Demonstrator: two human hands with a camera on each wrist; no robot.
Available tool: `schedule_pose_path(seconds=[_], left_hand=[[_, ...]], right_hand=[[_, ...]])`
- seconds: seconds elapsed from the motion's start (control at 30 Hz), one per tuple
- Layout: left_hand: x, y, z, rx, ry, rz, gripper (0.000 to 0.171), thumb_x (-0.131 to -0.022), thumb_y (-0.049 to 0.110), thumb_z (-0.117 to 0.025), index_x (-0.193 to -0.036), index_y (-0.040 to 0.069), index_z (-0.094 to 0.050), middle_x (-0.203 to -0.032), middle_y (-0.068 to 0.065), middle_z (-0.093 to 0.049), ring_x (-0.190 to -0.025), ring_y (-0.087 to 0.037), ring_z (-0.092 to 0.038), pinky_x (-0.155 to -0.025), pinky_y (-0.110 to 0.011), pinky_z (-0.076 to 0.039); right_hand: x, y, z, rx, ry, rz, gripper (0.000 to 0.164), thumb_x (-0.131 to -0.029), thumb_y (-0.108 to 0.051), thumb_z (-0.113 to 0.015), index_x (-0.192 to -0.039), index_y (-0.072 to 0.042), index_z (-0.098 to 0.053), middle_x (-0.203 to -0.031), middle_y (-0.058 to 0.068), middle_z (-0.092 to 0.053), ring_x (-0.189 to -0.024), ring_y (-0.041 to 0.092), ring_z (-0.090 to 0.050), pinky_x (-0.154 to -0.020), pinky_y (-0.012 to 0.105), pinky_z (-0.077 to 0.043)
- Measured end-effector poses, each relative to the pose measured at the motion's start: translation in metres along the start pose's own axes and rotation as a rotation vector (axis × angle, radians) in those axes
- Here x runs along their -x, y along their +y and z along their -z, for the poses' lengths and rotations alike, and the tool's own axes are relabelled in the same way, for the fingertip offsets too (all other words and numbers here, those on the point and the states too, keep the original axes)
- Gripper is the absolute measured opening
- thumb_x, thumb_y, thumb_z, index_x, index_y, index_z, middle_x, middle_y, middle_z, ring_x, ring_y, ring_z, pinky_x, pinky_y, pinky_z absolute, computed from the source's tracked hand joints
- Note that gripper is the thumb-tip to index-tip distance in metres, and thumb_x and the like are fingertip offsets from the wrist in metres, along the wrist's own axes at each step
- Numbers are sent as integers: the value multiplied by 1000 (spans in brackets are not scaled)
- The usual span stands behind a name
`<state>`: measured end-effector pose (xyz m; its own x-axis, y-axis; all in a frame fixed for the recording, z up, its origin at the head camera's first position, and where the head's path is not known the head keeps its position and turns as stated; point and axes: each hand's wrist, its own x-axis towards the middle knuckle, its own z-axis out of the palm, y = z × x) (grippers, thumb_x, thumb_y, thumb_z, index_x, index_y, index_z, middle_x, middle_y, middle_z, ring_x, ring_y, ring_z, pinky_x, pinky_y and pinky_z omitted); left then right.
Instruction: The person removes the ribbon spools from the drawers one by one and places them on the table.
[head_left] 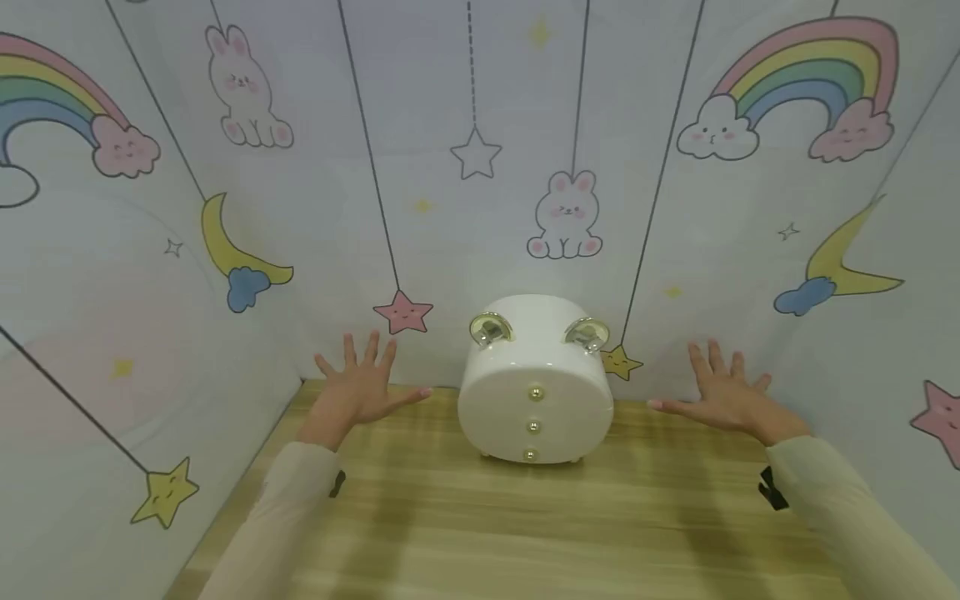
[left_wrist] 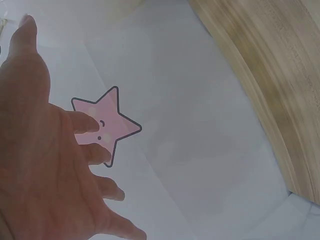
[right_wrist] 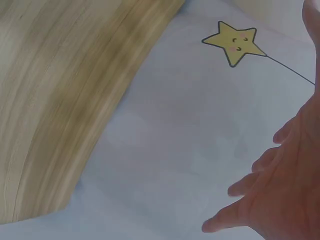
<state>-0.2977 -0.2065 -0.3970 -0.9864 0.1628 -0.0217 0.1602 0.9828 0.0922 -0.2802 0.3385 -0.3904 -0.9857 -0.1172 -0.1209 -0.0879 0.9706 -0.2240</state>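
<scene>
1 white box (head_left: 536, 365) between left hand (head_left: 358, 393) and right hand (head_left: 729, 398), both splayed wide, empty; centred for reach, I'd guess.

what we only see in part
in the wrist views, edges crop our left hand (left_wrist: 45, 160) and right hand (right_wrist: 285, 195), and left fingers cover some of a pink star (left_wrist: 120, 122); from the head, the white box's (head_left: 536, 358) back is hidden from us.

Head view: left hand (head_left: 356, 392) sits around 8 o'clock, fingers (head_left: 372, 350) fanned toward 12, thumb (head_left: 410, 397) poking out to 3, left forearm (head_left: 281, 504) running down to 7. Right hand (head_left: 723, 398) near 4, basically mirrored: fingers splayed, thumb toward 9, right forearm (head_left: 840, 496) toward 5.
</scene>
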Motion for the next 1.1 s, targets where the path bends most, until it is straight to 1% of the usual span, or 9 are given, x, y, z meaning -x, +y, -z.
schedule_pose_path(seconds=[0.1, 0.23, 0.4, 0.5, 0.67, 0.73, 0.83, 0.97, 1.1], left_hand=[[0, 1, 2, 0, 11, -8, 122, -84, 96, -37, -169, 12, -13, -176, -23, -4, -157, -62, 5, -106, -95, -2], [3, 4, 7, 32, 33, -46, 120, -85, 94, -37, -169, 12, -15, -175, -24, -10, -156, -62, -9, -110, -91, -15], [11, 14, 15, 60, 104, -132, 109, -93, 85, -42, -167, 8, -23, -170, -24, -31, -151, -56, -36, -110, -79, -38], [17, 22, 16, 69, 158, -180, 96, -98, 73, -50, -165, 7, -30, -162, -26, -45, -144, -50, -50, -107, -72, -47], [26, 37, 17, 73, 250, -244, 75, -103, 52, -60, -159, 6, -41, -149, -24, -58, -133, -44, -61, -100, -63, -56], [28, 45, 17, 64, 307, -285, 68, -102, 45, -64, -154, 5, -46, -142, -22, -63, -126, -40, -66, -95, -58, -59], [30, 59, 15, 36, 386, -353, 60, -100, 39, -68, -147, 4, -53, -133, -18, -68, -116, -34, -70, -90, -50, -62], [35, 79, 13, 33, 446, -435, 49, -98, 35, -71, -137, 6, -61, -122, -11, -69, -100, -24, -71, -76, -37, -63], [42, 97, 16, 79, 483, -498, 38, -97, 32, -73, -126, 8, -67, -113, -6, -65, -78, -12, -61, -59, -21, -52]], right_hand=[[-2, -1, 1, 14, 23, 26, 133, -87, -82, -57, -164, 7, 5, -166, 44, 9, -147, 75, -2, -103, 95, -6], [-2, -4, 5, -1, 57, 86, 129, -91, -76, -61, -162, 11, 3, -166, 46, 0, -147, 70, -17, -111, 83, -26], [4, -12, 10, -49, 74, 131, 130, -91, -75, -62, -161, 15, 0, -164, 47, -11, -147, 67, -23, -116, 77, -28], [10, -19, 11, -51, 93, 157, 123, -92, -72, -63, -160, 16, -11, -161, 47, -22, -144, 66, -33, -112, 76, -36], [19, -36, 13, -35, 170, 234, 89, -96, -48, -72, -152, 13, -39, -144, 41, -47, -116, 50, -63, -91, 62, -58], [21, -44, 14, -33, 200, 265, 78, -96, -40, -74, -148, 11, -47, -137, 36, -54, -109, 42, -66, -84, 55, -61], [24, -53, 15, -25, 226, 304, 68, -96, -36, -75, -144, 7, -53, -132, 31, -59, -105, 36, -67, -82, 51, -61], [30, -61, 17, -10, 254, 365, 55, -97, -32, -75, -136, 4, -62, -132, 26, -64, -109, 38, -67, -88, 54, -60], [36, -67, 19, -8, 274, 410, 44, -98, -30, -73, -131, -2, -68, -134, 22, -68, -122, 44, -65, -98, 62, -55]])
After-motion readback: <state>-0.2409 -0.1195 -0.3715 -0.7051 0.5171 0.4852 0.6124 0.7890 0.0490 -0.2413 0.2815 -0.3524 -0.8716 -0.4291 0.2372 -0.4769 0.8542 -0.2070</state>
